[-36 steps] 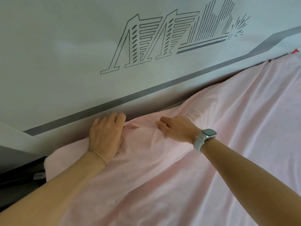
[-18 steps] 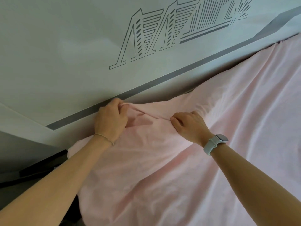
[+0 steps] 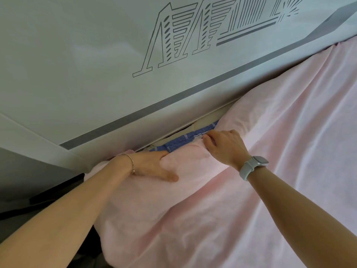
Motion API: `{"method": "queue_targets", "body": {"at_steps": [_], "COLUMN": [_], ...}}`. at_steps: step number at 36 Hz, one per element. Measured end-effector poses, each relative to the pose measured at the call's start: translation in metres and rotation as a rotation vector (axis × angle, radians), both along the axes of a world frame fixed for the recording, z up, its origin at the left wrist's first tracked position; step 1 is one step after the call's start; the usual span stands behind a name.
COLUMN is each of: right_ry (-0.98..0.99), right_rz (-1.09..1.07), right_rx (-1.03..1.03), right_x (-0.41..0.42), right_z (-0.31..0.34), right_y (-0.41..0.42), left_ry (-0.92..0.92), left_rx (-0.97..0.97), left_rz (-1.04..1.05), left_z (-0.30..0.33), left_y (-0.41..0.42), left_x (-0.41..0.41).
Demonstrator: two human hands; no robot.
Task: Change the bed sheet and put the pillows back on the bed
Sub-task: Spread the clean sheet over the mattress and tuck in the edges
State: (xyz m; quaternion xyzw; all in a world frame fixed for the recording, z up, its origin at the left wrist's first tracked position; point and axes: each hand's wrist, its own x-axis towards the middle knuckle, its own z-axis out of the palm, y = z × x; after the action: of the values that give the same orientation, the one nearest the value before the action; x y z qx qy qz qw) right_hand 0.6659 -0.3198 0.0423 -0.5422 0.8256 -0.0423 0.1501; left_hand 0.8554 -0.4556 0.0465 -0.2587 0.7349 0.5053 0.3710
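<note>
A pink bed sheet lies wrinkled over the mattress, up against the headboard. At the mattress corner, blue patterned mattress piping shows in the gap below the headboard. My left hand lies sideways on the corner; its fingers are hidden under a fold of the sheet and its thumb lies on top. My right hand, with a watch on the wrist, has its fingers curled over the sheet's edge next to the piping. No pillows are in view.
A pale headboard with a line drawing of buildings and a grey stripe fills the upper half. A dark object sits low at the left beside the bed.
Both hands have moved down with the sheet's edge from the headboard to the mattress corner. The blue piping has come into view. The left hand has turned sideways, its fingers under the fold.
</note>
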Motion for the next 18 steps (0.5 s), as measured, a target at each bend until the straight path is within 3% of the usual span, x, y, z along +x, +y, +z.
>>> {"method": "queue_targets", "body": {"at_steps": [3, 7, 9, 11, 14, 18], "right_ry": [-0.043, 0.010, 0.037, 0.049, -0.063, -0.041], "right_rz": [0.054, 0.079, 0.073, 0.043, -0.076, -0.073], "right_rx": [0.191, 0.267, 0.222, 0.199, 0.157, 0.020], "right_x": [0.002, 0.004, 0.008, 0.014, 0.029, 0.056], "right_z": [0.007, 0.004, -0.004, -0.012, -0.023, -0.035], "right_y": [-0.023, -0.059, -0.074, -0.084, -0.084, -0.065], "left_ry": [0.013, 0.041, 0.007, -0.052, -0.130, -0.118], "left_rx": [0.195, 0.171, 0.062, -0.169, -0.459, -0.515], "left_rz": [0.056, 0.207, 0.317, 0.332, 0.322, 0.378], "left_z": [0.004, -0.005, -0.012, -0.020, -0.032, -0.036], "left_y": [-0.004, -0.018, -0.032, -0.044, -0.049, -0.046], "left_x": [0.011, 0.026, 0.036, 0.049, 0.073, 0.095]}}
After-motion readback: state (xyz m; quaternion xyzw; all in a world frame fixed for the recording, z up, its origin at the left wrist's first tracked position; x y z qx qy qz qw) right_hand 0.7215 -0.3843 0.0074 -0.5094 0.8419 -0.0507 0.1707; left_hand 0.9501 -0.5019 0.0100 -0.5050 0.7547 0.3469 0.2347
